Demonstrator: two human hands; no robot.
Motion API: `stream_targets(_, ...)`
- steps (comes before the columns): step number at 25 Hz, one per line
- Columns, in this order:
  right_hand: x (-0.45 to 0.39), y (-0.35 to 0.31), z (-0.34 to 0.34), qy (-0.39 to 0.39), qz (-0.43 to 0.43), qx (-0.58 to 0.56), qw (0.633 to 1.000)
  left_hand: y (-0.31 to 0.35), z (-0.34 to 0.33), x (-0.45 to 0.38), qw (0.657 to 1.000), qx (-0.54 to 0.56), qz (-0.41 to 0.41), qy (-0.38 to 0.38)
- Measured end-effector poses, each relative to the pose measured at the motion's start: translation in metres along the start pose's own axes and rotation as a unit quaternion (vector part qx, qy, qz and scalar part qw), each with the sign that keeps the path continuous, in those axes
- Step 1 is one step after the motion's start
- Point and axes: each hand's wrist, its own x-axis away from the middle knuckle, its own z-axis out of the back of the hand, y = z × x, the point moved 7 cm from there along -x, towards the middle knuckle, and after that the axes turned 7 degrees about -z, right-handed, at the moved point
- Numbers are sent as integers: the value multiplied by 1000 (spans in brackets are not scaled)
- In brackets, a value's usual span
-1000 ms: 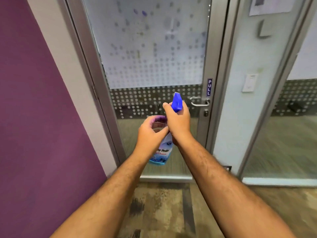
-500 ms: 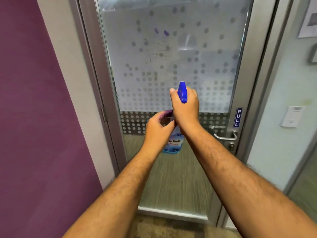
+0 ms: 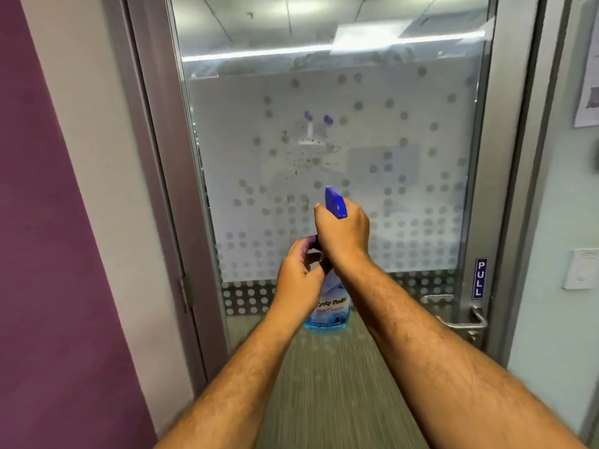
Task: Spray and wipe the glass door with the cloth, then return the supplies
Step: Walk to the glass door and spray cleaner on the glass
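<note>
Frosted glass door (image 3: 372, 131) ahead; R hand (image 3: 343, 236) wraps spray bottle (image 3: 330, 306) neck, L hand (image 3: 299, 273) closed beside it, contents unclear; light rigid plastic.

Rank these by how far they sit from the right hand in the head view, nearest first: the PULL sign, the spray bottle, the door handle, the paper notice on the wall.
1. spray bottle: gripped in the right hand itself.
2. PULL sign: right of the hand, on the door frame.
3. door handle: lower right, below the sign; close to call with the sign.
4. paper notice: far upper right, on the wall.
</note>
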Motion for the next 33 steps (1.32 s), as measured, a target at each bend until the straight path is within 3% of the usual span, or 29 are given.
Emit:
stream_targets(5,0,-13,-44,-20,57,12,998,-29,32,-22,999,47,-13,12)
stream_targets(10,-10,0,-24,76,15,-50,996,-21,22,-38,998,21,-45,-40)
stream_targets(13,-15,7,-15,96,22,-42,994,-24,11,-43,997,27,-32,-71)
stream_targets(22,-1,20,-15,111,48,-3,993,-40,2,-26,997,57,-20,-54)
stream_targets(28,15,33,-23,74,61,-1,995,-54,7,-6,996,79,-13,-46)
stream_targets(33,28,58,-26,21,23,50,998,-76,8,13,994,103,15,-25)
